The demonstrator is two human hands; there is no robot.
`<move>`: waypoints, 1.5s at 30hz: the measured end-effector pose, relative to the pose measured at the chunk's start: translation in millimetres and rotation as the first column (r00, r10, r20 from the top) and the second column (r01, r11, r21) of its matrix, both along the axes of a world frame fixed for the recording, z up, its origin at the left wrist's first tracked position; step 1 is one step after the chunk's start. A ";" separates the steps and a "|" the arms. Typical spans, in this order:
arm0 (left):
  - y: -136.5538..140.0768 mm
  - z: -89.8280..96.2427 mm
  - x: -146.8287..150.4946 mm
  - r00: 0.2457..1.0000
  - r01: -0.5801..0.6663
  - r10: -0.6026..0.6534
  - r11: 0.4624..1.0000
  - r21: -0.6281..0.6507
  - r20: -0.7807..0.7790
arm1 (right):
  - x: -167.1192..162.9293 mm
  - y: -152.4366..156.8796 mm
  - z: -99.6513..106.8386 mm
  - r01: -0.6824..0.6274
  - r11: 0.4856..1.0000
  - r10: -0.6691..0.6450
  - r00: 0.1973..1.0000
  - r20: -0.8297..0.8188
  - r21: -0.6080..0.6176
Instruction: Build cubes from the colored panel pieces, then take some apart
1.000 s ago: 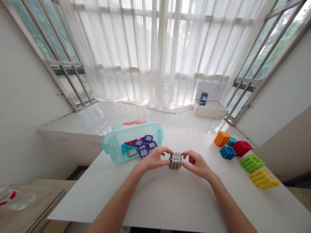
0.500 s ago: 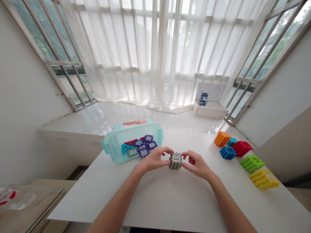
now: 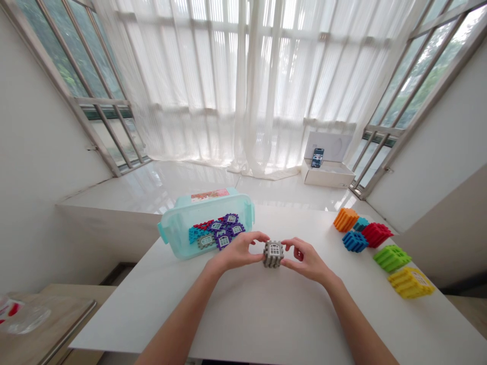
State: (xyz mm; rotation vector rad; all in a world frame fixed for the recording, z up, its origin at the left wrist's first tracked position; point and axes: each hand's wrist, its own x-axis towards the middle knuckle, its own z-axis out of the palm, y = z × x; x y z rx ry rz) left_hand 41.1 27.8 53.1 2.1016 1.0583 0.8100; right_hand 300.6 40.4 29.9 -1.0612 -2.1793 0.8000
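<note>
A: Anyone able to make out how the gray block (image 3: 273, 254) sits in the head view?

B: Yeah, it's on the white table (image 3: 243, 314), roughly centered in front of the wearer, between the two hands. White window panel faces up, rounded end of the window seemingly toward the curtain (image 3: 251, 91), ridged side toward the wearer.

A: Long axis?

B: Looks pretty boxy tbh, can't pick a clear one.

A: And the hands?

B: Left hand (image 3: 238, 249) has thumb and finger pinching its left side, right hand (image 3: 307, 259) does the same on the right. So both are gripping it, and the fingertips partly hide those sides.

A: What's around it?

B: Teal bin (image 3: 173, 238) just past the left hand, with purple panels (image 3: 223, 242) plus some turquoise, red and gray ones inside. That hand cuts across the view of the nearest panels. Well off to the right there's a group of colored blocks (image 3: 376, 234): orange, teal, blue, red, green and yellow. Further back, a phone (image 3: 317, 158) leans in an open white box (image 3: 327, 176).
</note>
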 end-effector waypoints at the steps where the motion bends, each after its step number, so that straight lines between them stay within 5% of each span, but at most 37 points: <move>1: 0.1 0.0 -0.8 1.000 -0.007 0.007 1.000 0.007 0.000 | 0.5 0.5 0.4 -0.002 1.000 0.002 1.000 -0.004 -0.008; 6: -1.0 7.6 -2.9 0.998 -0.070 0.069 0.994 0.089 0.008 | 3.0 5.5 -2.7 0.037 0.999 -0.038 0.995 -0.092 -0.013; 10: -2.9 14.5 -14.5 0.968 -0.252 0.251 0.949 0.189 0.031 | 3.3 11.5 -12.5 0.163 0.986 -0.164 0.968 -0.189 -0.024; 13: -10.0 6.0 -37.5 0.895 -0.413 0.445 0.848 0.333 -0.021 | 2.0 15.3 -19.1 0.236 0.971 -0.239 0.940 -0.242 -0.038; 17: -30.0 -20.8 -73.8 0.680 -0.556 0.710 0.662 0.502 -0.183 | 0.5 18.5 -21.9 0.275 0.961 -0.274 0.911 -0.308 -0.044; 22: -52.3 -44.1 -90.3 0.532 -0.548 0.769 0.632 0.548 -0.353 | -0.5 17.4 -18.7 0.294 0.955 -0.290 0.892 -0.346 -0.041; 28: -61.0 -38.9 -84.1 0.469 -0.510 0.831 0.532 0.676 -0.300 | -1.2 15.9 -16.0 0.308 0.951 -0.300 0.889 -0.345 -0.035; 32: -73.3 -30.0 -75.5 0.468 -0.534 0.881 0.347 0.771 -0.073 | -0.6 16.6 -15.2 0.345 0.939 -0.328 0.876 -0.354 -0.017; 34: -78.8 -26.1 -63.7 0.514 -0.538 0.857 0.300 0.788 0.024 | -1.1 15.7 -14.0 0.352 0.936 -0.333 0.868 -0.369 -0.017; 36: -79.5 -21.7 -46.4 0.603 -0.520 0.795 0.334 0.786 0.062 | -2.5 13.9 -12.5 0.327 0.945 -0.311 0.870 -0.384 -0.024; 39: -67.3 -12.9 -17.6 0.730 -0.454 0.682 0.455 0.766 0.028 | -5.7 10.7 -10.8 0.250 0.968 -0.241 0.883 -0.403 -0.030; 45: -18.2 -1.4 17.0 0.881 -0.338 0.471 0.572 0.747 0.038 | -10.2 5.8 -7.4 0.161 0.984 -0.179 0.893 -0.414 -0.079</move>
